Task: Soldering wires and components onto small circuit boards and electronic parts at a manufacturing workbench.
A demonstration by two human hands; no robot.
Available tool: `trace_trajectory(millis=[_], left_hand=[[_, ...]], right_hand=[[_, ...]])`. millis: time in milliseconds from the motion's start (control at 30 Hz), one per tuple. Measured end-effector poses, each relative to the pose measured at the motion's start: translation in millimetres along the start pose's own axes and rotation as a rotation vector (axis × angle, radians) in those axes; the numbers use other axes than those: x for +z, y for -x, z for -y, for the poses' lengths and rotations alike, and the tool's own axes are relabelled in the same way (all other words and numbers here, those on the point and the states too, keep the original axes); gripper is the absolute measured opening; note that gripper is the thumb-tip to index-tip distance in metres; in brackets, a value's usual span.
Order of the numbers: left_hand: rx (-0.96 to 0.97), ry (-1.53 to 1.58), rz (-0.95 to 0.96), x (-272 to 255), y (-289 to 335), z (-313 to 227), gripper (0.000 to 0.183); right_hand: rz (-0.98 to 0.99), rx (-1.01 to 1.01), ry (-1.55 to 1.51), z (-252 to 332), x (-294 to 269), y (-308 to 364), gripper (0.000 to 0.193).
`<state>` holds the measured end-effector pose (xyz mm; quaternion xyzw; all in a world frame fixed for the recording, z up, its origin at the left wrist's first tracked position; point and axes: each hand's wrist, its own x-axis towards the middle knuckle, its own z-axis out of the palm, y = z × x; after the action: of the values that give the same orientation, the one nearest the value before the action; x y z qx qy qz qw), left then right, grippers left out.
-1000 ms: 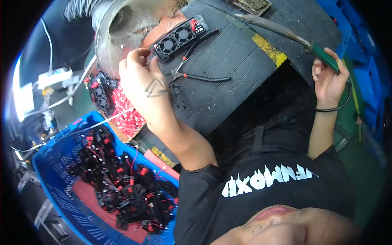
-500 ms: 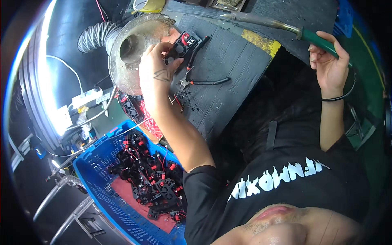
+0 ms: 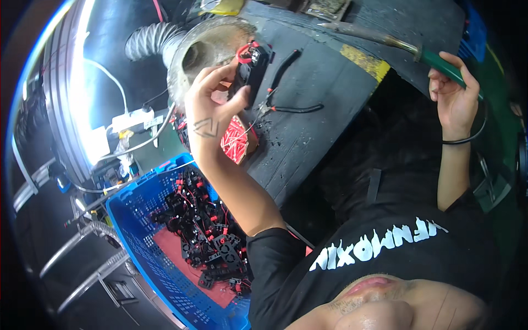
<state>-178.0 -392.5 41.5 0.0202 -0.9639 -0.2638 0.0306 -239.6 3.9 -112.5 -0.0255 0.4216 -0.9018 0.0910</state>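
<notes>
My left hand (image 3: 213,102) grips a black fan module (image 3: 255,71) between thumb and fingers, tilted up above the workbench (image 3: 308,77). A loop of red wire sits at the module's top end. My right hand (image 3: 460,107) is closed around the green handle of a soldering iron (image 3: 443,68), whose metal tip points left over the bench. Beside the module lies a pair of cutting pliers (image 3: 297,109) with black handles, spread apart on the bench. Red heat-shrink-like tubes (image 3: 233,142) lie bundled below my left wrist, partly covered by it.
A funnel-shaped extraction hood (image 3: 179,66) with a grey flexible hose (image 3: 144,42) stands behind my left hand. At lower left, a blue basket (image 3: 129,231) holds several black fan modules with red parts. A small tray (image 3: 325,9) sits at the bench's far edge; a power strip (image 3: 132,120) is at left.
My left hand has lifted and turned the fan module, so its fan face no longer shows. More of the red tubes is uncovered. My right hand keeps hold of the soldering iron; the view has shifted slightly.
</notes>
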Motion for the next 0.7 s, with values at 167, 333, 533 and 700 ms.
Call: trace_trajectory(millis=[167,333,533,700], left_hand=[[0.024,0.144,-0.045,-25.2,47.0,-14.4,0.043],[-0.039,0.529,-0.293,-45.7,129.6,11.2,0.061],[-0.616,0.267,-0.631,-93.9,178.6,17.7,0.033],[-0.789,-0.214,-0.499,-112.8,135.7,44.3,0.042]], right_hand=[[-0.039,0.086,0.002,-0.7,5.6,-6.5,0.047],[-0.002,0.089,0.008,1.1,-14.2,-17.6,0.048],[0.024,0.104,0.070,-2.9,-16.6,-24.7,0.047],[0.020,0.135,0.065,-5.0,-19.2,-26.5,0.046]])
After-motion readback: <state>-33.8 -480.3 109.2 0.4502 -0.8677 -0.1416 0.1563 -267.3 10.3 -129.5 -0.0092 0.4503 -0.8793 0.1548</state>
